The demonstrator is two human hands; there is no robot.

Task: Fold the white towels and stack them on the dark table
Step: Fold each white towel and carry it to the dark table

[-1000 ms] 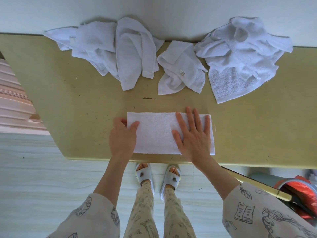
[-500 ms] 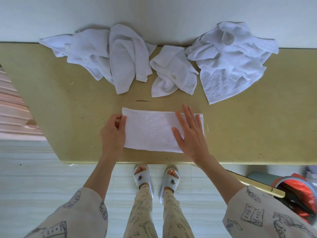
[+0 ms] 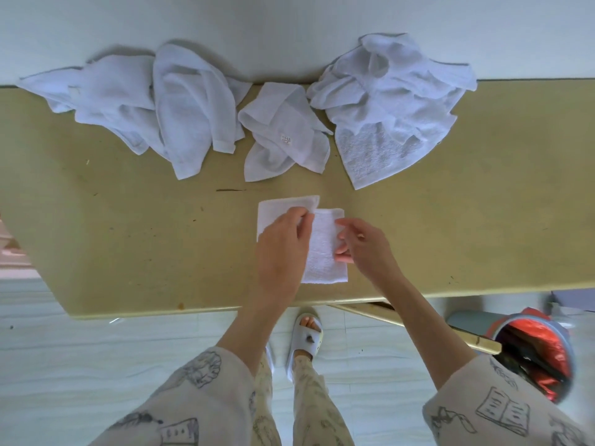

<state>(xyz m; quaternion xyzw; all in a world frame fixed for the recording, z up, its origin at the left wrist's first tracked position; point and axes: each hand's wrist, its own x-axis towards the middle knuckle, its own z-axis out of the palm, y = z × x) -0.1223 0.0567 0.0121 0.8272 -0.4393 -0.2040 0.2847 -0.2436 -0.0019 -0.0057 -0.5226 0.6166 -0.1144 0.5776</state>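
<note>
The left hand (image 3: 283, 249) reaches forward from a patterned sleeve (image 3: 199, 391), its back turned up, and lies over the left part of a folded towel (image 3: 325, 249). The right hand (image 3: 363, 249) comes in from the right at a slant, its wrist raised, its fingers bent toward the towel's right edge.

The towel lies on a yellowish table (image 3: 483, 220), near its near edge and about the middle of its width. Along the far edge, against a pale wall (image 3: 289, 27), are heaps of unfolded white towels: a spread pile at the left (image 3: 138, 104), a small crumpled one with a tag in the middle (image 3: 283, 136), and a bigger pile at the right (image 3: 392, 104). Below the table edge is a pale floor (image 3: 64, 365), one foot in a light slipper (image 3: 306, 339), and at the far right a bucket with red lining (image 3: 534, 355).

The left hand pinches the upper layer of the towel between thumb and fingertips, with that flap's corner lifted and laid across toward the right. The right hand's fingers are loosely curled, their tips touching or just over the towel's right edge; I cannot tell whether it grips the cloth.
</note>
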